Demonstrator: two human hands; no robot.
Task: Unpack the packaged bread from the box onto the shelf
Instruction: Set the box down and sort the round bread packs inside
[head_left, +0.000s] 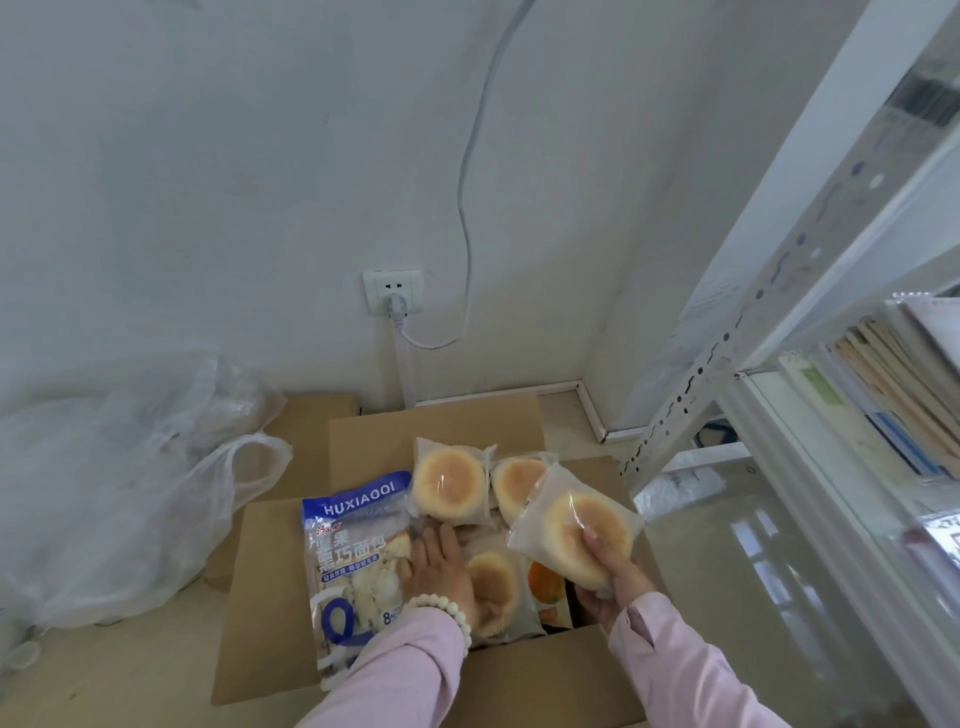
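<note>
at lower centre, the right hand (615, 582) is gripping one wrapped bun (576, 522) over the box (265, 597); three more buns (451, 486) and one blue bag (353, 551) are lying inside, left hand (441, 571) resting flat-fingered there.

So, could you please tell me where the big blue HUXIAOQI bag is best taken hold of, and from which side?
Probably by its blue header band at the far end, pinched from above. The blue bag lies flat over the left flap of the box; that band looks flat and free, while the middle bulges with bread. The left hand, resting beside it, is nearest.
</note>
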